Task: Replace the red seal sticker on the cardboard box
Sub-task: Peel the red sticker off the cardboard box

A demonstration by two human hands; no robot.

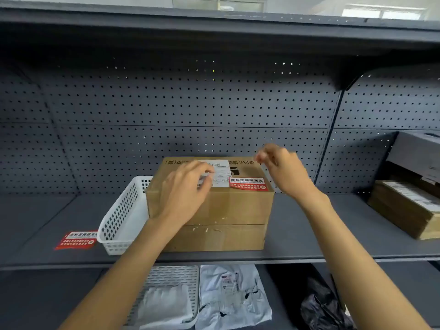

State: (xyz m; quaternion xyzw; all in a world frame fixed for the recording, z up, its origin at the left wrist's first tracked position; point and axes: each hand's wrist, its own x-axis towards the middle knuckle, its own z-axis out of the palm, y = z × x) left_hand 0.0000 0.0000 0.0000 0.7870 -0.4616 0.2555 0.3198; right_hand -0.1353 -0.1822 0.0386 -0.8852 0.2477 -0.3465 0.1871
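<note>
Head view: box (210, 206) sits on the grey shelf (309, 234), pegboard (190, 110) behind it. Left hand (184, 190) rests flat on the box top at its left side, fingers spread and lying on the white label (220, 172), gripping nothing. Right hand (282, 171) hovers over the box's back right corner, clear of it, fingertips pinched together; can't tell whether anything is between them, too blurred. Red sticker (247, 183) is stuck on the box top at the front right edge, just right of the label, flat. Spare sticker (76, 240) lies on the shelf well left of the box. White basket (123, 217) touches the box's left side, between box and spare sticker. Brown carton (404, 208) sits well right of the box on the same shelf. Below the box, on the lower shelf: white tray (171, 277), grey mailer (233, 296), black bag (321, 308).
</note>
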